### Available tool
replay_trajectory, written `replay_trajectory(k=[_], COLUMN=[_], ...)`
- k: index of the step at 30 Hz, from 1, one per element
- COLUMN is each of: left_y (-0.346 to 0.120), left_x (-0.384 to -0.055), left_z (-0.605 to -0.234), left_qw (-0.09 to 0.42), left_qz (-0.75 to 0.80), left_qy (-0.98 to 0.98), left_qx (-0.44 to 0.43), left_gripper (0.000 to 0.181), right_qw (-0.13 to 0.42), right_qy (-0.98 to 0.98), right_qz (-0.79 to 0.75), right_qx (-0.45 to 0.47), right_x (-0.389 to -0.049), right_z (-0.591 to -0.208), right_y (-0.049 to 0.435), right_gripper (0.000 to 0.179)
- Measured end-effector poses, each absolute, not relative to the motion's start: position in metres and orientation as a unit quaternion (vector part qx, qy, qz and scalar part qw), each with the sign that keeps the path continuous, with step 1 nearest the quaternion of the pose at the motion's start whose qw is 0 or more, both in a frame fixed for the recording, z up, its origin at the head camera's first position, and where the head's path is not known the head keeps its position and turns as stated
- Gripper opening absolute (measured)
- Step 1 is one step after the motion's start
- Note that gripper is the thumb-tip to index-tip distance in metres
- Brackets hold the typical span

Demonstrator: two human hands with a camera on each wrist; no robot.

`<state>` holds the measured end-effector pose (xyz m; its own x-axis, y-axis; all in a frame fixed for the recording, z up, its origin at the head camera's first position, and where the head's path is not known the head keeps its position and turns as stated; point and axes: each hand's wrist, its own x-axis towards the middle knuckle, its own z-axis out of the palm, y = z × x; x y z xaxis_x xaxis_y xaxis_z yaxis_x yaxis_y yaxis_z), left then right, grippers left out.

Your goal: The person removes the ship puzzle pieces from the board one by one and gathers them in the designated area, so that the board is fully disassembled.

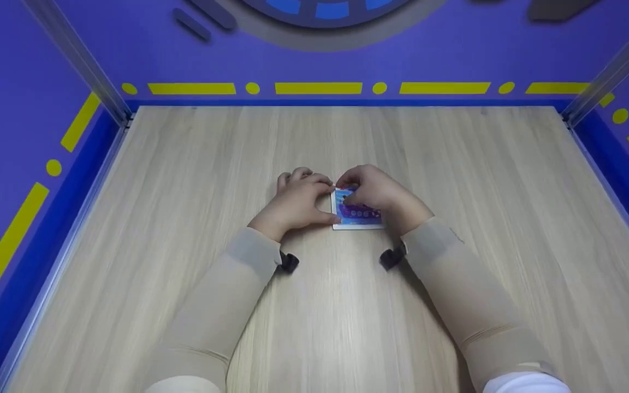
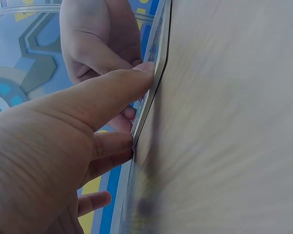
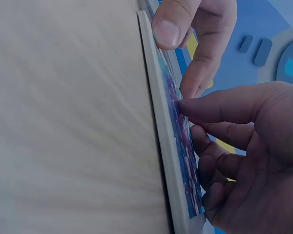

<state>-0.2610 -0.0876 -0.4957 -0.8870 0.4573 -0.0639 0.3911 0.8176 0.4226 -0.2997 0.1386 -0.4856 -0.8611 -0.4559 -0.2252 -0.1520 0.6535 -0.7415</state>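
Observation:
A thin square picture board (image 1: 358, 220) with a white border and a blue and purple picture lies on the table. My left hand (image 1: 299, 202) holds its left side, the thumb at the near corner and the index finger at the far corner. In the left wrist view the thumb tip overlaps the board's pale edge (image 2: 149, 102). My right hand (image 1: 381, 192) reaches over the board from the right, fingers bent, thumb and fingertips on the printed face (image 3: 178, 131). The right hand hides much of the picture, and I cannot tell whether a small piece lies between its fingertips.
The light wood-grain tabletop (image 1: 320, 305) spreads around the hands. Blue panels with yellow dashes (image 1: 318, 88) stand at the back and both sides, with metal corner posts (image 1: 82, 57). A small black device (image 1: 290, 263) sits at the left wrist, another (image 1: 391, 258) at the right.

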Motion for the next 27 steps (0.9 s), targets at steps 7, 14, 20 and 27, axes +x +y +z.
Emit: replay_trajectory(k=[7,14,20,27], left_y=[-0.087,-0.086,-0.088,-0.089], left_x=[-0.263,-0.262,-0.262,-0.262], left_z=[-0.494,-0.494,-0.496,-0.497], left_qw=[0.084,0.086,0.085,0.089], left_qz=[0.198,0.202,0.204,0.201], left_qy=[0.95,0.948,0.949,0.949], left_qx=[0.225,0.229,0.227,0.225], left_gripper=[0.08,0.082,0.082,0.085], right_qw=[0.189,0.19,0.204,0.192], right_qy=[0.892,0.885,0.875,0.858], right_qz=[-0.374,-0.392,-0.401,-0.447], right_qx=[-0.167,-0.165,-0.177,-0.163], right_x=[-0.3,-0.303,-0.308,-0.31], right_z=[-0.484,-0.485,-0.486,-0.489], right_y=[0.138,0.146,0.153,0.155], right_gripper=[0.037,0.039,0.038,0.025])
